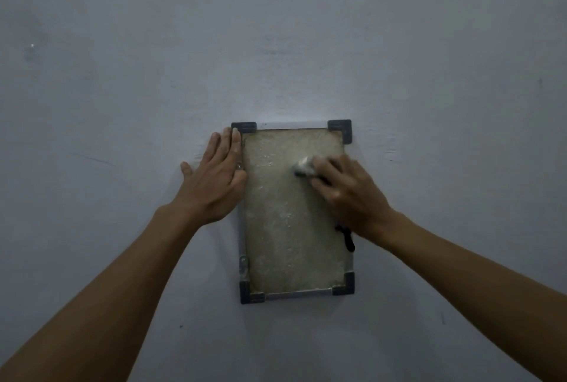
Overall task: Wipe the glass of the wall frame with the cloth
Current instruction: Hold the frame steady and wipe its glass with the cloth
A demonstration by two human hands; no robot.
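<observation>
Cloth [303, 167] under right hand [346, 194] fingertips, on glass [285, 228].

The wall [276, 29] lies bare all around the frame [296, 293], above, below and to both sides, so there is open room to pass on every side. On the glass [285, 228] itself the lower half is uncovered. The left hand [214, 179] lies flat along the frame's upper left edge, blocking that side. The right hand [343, 194], pressing a bunched cloth [303, 167], covers the upper right part and the right edge.
</observation>
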